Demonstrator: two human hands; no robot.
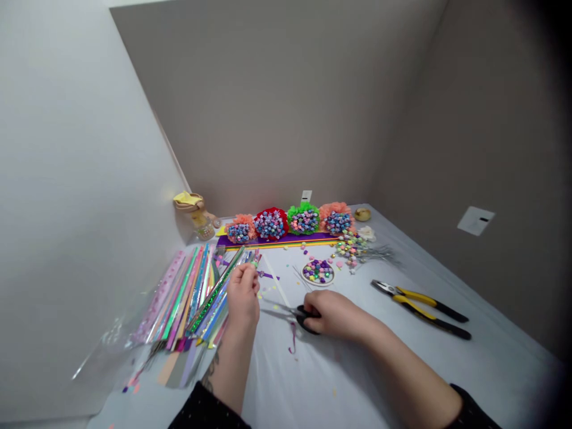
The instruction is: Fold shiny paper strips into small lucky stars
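Black-handled scissors [304, 317] are in my right hand [328, 311], fingers wrapped round the handles and the blades pointing left over the white cloth. My left hand [244, 289] is closed in a pinch beside the paper strips, and a small pale green and pink piece shows at its fingertips, too small to make out. A thin purple ribbon curl [292, 338] lies below the scissors. Behind them a round dish [318, 272] holds purple, green and pale little stars. A long white strip [276, 280] lies between my hands.
Many coloured strips [179, 298] fan out at the left. Yellow-handled pliers [420, 307] lie at the right. Several star-filled paper flowers [304, 218] line the back, near a jar [204, 228]. Wire stems [379, 255] and loose stars [351, 245] lie back right.
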